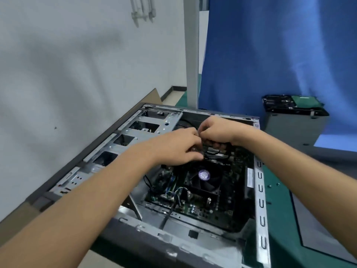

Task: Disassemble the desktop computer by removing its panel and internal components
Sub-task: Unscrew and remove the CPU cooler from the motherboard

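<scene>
View from the person's head, looking down at an open grey metal desktop computer case [173, 235] lying on its side on a green tabletop [280, 219], with its side panel off and the inside exposed. Both bare forearms reach in from the bottom corners, and the hands meet over the far middle of the case.

The left hand [177, 146] has its fingers curled downward and its thumb tucked beneath, pinching at a bundle of thin black cables [212, 152]. The right hand [218, 130] touches it knuckle to knuckle, fingers curled round the same cables from above. What the cables plug into is hidden by the hands.

Just below the hands, a black square cooling fan with a round purple sticker [203, 174] sits on the green motherboard [193, 206]. A silver perforated drive cage [135, 130] runs along the left side of the case.

Farther back on the right stands a second grey box with loose parts on top [293, 120], in front of a blue cloth backdrop [270, 55]. A white wall [67, 64] fills the left.
</scene>
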